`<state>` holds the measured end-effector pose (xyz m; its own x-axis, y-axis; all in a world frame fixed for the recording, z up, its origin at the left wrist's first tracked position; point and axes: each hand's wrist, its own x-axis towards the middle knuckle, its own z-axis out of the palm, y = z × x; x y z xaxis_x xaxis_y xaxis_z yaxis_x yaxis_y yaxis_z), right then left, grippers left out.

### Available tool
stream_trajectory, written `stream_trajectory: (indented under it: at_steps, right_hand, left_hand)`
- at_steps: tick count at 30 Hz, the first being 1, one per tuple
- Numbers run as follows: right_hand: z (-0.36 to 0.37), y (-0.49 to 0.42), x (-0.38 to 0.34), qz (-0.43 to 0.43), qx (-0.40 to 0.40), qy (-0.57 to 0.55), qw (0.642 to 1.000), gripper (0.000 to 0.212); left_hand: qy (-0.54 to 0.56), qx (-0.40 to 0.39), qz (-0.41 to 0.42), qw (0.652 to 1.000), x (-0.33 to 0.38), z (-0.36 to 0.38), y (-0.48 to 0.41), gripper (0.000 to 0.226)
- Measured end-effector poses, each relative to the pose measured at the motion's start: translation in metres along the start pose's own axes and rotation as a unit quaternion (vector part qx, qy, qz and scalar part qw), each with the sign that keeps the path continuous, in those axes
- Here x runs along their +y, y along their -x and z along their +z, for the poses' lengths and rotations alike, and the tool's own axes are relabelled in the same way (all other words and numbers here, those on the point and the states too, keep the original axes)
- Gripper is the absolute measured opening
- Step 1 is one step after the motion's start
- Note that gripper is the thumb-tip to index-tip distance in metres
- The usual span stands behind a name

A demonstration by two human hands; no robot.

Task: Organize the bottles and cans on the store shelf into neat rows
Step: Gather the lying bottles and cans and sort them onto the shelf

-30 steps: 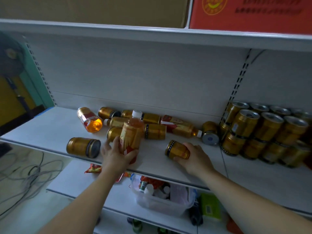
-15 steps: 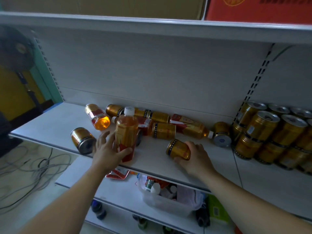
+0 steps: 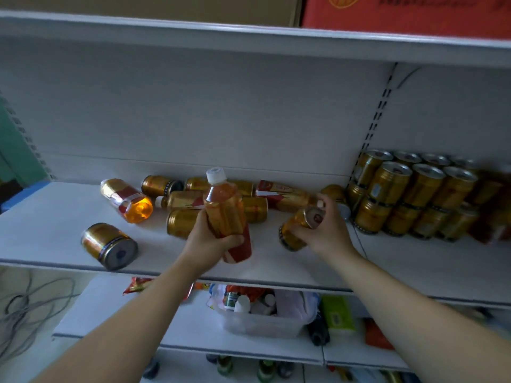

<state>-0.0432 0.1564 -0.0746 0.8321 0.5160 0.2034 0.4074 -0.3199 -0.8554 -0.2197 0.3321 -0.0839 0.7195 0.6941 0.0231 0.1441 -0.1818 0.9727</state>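
Newly lifted off the white shelf [image 3: 55, 217]: your left hand [image 3: 210, 244] grips the white-capped amber plastic bottle [image 3: 225, 208], your right hand [image 3: 329, 230] the tilted gold metal can [image 3: 297, 229]. Stand it upright beside the stacked cans [image 3: 409, 194].

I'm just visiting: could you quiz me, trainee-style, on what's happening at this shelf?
1. True or false: the left hand holds a white-capped bottle.
2. The right hand grips: A) a gold can, B) a red box, C) nothing.
3. Fill in: the stacked cans stand at the shelf's ____ end.
Key: 1 true; 2 A; 3 right.
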Motion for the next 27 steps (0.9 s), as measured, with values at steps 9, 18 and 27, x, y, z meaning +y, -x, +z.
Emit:
stream_trajectory:
  at_steps: [9,18,27]
  right_hand:
    - [-0.125,0.005,0.039,0.016,0.150,-0.042,0.988,0.062]
    - [-0.271,-0.019,0.121,0.004,0.123,0.005,0.992,0.074]
    - [-0.326,-0.077,0.147,-0.012,0.140,0.039,0.989,0.078]
  left_hand:
    - [0.045,-0.069,0.053,0.995,0.047,0.129,0.000,0.070]
    - [0.012,-0.084,0.033,0.996,0.067,0.305,0.017,0.072]
    - [-0.053,-0.095,0.015,0.994,0.069,0.367,0.017,0.078]
